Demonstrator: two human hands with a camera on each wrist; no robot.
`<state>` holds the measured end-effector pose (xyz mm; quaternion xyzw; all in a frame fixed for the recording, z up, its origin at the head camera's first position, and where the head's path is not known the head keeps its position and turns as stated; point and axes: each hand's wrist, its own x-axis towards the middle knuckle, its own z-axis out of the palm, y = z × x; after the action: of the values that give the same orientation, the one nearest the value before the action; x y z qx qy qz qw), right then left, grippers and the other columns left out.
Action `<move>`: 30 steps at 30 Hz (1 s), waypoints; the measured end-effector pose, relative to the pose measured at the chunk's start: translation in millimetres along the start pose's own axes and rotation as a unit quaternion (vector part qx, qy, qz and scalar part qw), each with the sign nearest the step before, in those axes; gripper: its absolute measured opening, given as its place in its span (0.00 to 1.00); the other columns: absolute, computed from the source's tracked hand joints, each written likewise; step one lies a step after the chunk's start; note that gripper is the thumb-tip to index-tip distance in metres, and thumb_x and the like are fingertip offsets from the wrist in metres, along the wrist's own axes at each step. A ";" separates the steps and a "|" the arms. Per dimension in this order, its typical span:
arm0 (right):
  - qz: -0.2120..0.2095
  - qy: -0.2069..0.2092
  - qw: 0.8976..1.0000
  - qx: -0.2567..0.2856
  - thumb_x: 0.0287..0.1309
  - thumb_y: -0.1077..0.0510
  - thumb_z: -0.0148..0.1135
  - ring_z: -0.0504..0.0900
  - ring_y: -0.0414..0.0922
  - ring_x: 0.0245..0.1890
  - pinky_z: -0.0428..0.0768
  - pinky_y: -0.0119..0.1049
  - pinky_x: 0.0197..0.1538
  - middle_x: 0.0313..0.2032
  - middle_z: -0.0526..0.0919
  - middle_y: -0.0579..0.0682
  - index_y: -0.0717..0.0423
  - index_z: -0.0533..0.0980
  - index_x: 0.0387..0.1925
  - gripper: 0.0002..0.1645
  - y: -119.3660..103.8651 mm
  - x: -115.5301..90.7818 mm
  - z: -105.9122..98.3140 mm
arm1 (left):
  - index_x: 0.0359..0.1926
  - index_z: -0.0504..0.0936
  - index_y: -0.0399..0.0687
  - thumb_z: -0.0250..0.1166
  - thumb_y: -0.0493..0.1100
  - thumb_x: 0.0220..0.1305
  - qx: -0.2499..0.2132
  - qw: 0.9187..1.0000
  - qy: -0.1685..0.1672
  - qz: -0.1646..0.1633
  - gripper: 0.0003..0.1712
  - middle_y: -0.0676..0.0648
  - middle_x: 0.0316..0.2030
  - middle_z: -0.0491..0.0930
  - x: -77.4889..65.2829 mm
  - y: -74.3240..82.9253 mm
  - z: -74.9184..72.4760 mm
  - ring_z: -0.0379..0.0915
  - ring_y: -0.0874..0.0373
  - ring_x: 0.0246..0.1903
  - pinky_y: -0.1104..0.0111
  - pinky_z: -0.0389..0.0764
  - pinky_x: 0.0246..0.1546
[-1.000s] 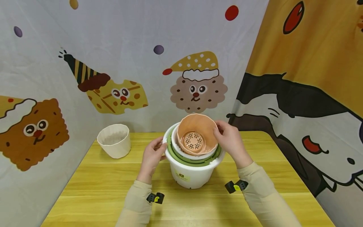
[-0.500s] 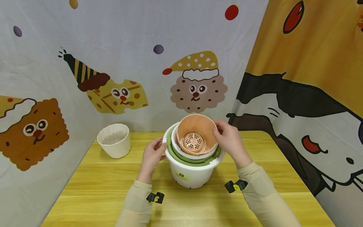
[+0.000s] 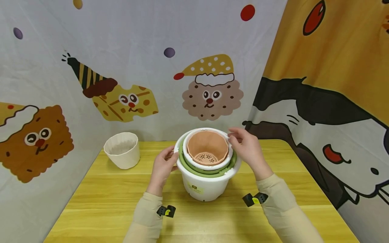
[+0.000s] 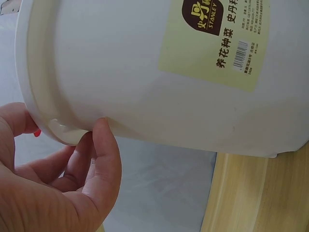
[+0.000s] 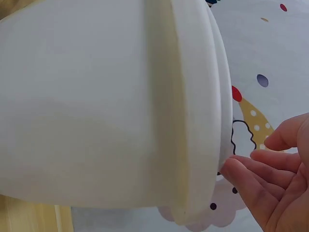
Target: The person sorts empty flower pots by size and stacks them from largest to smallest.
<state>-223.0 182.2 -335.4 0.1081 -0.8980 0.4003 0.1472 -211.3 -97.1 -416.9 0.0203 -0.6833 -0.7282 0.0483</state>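
A large white flowerpot [image 3: 209, 189] stands upright on the table, with smaller pots nested inside it. Within its rim sit green pots [image 3: 209, 174], then a smaller white pot [image 3: 186, 153], and innermost an orange pot [image 3: 209, 141] with a perforated bottom. My left hand [image 3: 162, 170] grips the large pot's rim at the left; in the left wrist view, the thumb and fingers [image 4: 104, 159] pinch the rim, beside the pot's printed label [image 4: 217, 53]. By the right side of the rims, my right hand [image 3: 250, 152] has loosely bent fingers and holds nothing.
A cream faceted pot [image 3: 126, 158] stands at the back left of the wooden table [image 3: 115, 202]. A cartoon-printed cloth [image 3: 146, 40] hangs behind the table and along both sides.
The orange pot, earlier tilted in my right hand, has dropped down into the small white pot. My right hand has let go of it. The left hand keeps its grip.
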 end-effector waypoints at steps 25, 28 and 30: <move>-0.003 0.026 0.999 0.032 0.70 0.62 0.53 0.83 0.55 0.47 0.81 0.51 0.52 0.48 0.84 0.61 0.63 0.76 0.58 0.19 14.0 -10.1 -6.5 | 0.64 0.74 0.36 0.61 0.36 0.69 0.001 1.000 0.002 -0.002 0.24 0.36 0.49 0.78 -0.4 -0.1 1.1 0.77 0.54 0.40 0.64 0.87 0.34; 0.002 0.032 0.999 0.033 0.70 0.62 0.54 0.82 0.56 0.47 0.80 0.51 0.53 0.48 0.84 0.61 0.63 0.76 0.58 0.19 17.8 -12.3 -6.4 | 0.64 0.74 0.37 0.61 0.36 0.69 0.002 1.000 0.003 -0.004 0.24 0.37 0.49 0.78 -0.6 0.5 1.1 0.77 0.54 0.40 0.64 0.87 0.34; 0.005 0.034 0.999 0.035 0.70 0.62 0.54 0.82 0.56 0.48 0.80 0.51 0.53 0.49 0.84 0.61 0.64 0.76 0.58 0.19 20.5 -13.8 -6.4 | 0.64 0.74 0.37 0.61 0.36 0.69 0.002 1.000 0.003 -0.003 0.24 0.37 0.49 0.78 -0.5 0.4 1.2 0.77 0.54 0.40 0.65 0.87 0.34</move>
<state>-215.4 201.5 -350.2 0.0949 -0.8784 0.4360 0.1713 -210.9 -95.9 -416.5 0.0246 -0.6849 -0.7266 0.0481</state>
